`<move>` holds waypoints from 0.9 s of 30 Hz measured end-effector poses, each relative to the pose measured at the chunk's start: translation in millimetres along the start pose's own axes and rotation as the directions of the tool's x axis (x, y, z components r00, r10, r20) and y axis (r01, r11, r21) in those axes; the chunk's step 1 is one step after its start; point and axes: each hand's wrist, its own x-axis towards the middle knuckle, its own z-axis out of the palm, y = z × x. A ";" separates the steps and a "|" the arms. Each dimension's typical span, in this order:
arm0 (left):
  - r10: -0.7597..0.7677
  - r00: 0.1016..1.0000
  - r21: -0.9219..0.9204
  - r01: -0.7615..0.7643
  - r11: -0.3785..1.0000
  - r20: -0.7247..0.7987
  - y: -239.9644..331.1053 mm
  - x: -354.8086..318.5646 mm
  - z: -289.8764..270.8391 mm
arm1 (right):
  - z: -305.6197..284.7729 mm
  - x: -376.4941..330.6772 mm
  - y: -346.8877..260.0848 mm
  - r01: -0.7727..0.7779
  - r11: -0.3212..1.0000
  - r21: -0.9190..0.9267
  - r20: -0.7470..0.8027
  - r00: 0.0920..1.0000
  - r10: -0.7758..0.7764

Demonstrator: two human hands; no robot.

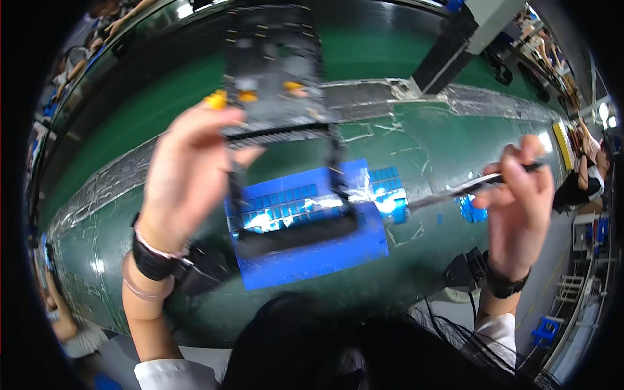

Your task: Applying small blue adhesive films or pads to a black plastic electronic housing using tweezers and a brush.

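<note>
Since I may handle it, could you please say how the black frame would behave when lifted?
The black frame is probably stiff, holding its shape in the left hand alone. Its side bars look slim, so might flex if squeezed.

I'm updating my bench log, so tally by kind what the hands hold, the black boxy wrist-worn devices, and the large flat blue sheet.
Black rectangular open frame, in left hand: 1
Slim metallic tool, in right hand: 1
Black boxy wrist-worn devices: 2
Large flat blue sheet: 1
Total: 5
</note>
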 end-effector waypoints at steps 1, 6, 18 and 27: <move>-0.020 0.998 0.017 0.019 1.000 0.057 -6.3 -6.5 8.0 | 0.6 2.4 -2.2 0.071 0.995 0.073 0.039 0.997 -0.073; 0.028 0.965 -0.087 -0.005 0.996 0.260 -22.7 -29.6 50.6 | 33.0 8.2 -11.3 0.207 0.971 0.119 0.086 0.972 -0.218; 0.123 0.927 0.135 -0.181 0.974 0.355 -27.8 -49.9 44.4 | 43.5 8.4 -1.5 0.201 0.974 0.103 0.128 0.969 -0.213; 0.159 0.922 0.170 -0.230 0.958 0.352 -30.0 -51.8 43.3 | 39.8 8.5 -1.7 0.196 0.976 0.096 0.181 0.961 -0.210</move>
